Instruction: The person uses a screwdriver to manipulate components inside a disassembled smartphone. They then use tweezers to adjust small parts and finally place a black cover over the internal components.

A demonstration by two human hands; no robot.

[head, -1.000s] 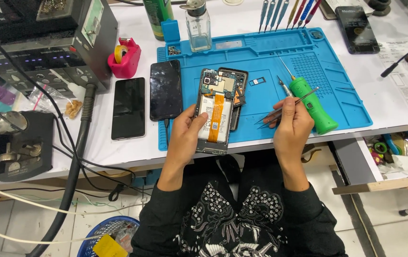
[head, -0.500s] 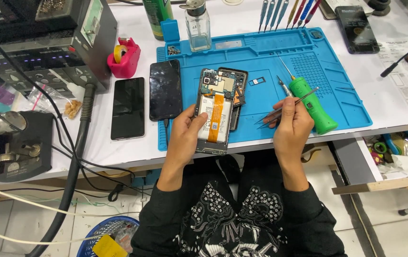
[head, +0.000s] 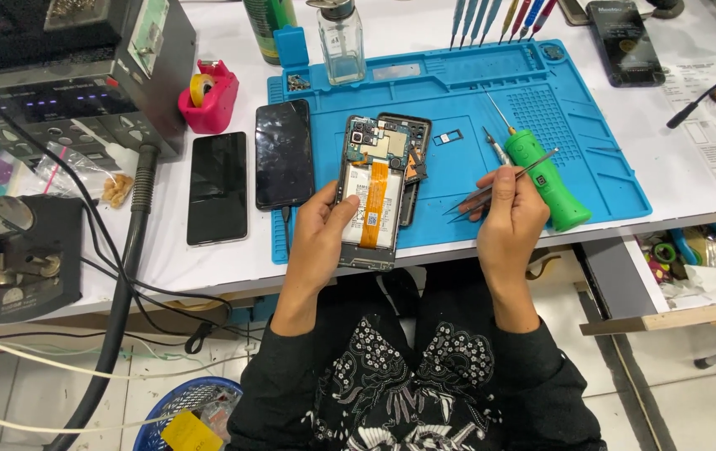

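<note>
Left hand (head: 322, 230): curled round the lower left edge of the opened phone (head: 372, 194), thumb lying across its back, fingers underneath.
Right hand (head: 508, 219): fingers pressed together, pinching a pair of tweezers (head: 498, 182) whose tips point left toward the phone but stop short of it.
Opened phone: back cover off, circuit board at the top, orange flex strip running down the middle; it lies at the near edge of the blue work mat (head: 492, 108), partly over a dark back cover (head: 412, 167).
Green screwdriver (head: 546, 177): lies on the mat just beside the right hand.
Two dark phones: one (head: 284, 154) at the mat's left edge, another (head: 218, 188) on the white table (head: 208, 267) further left.
Pink tape dispenser (head: 208, 96): on the table, left of the mat.
Glass bottle (head: 341, 42): stands at the mat's far edge.
</note>
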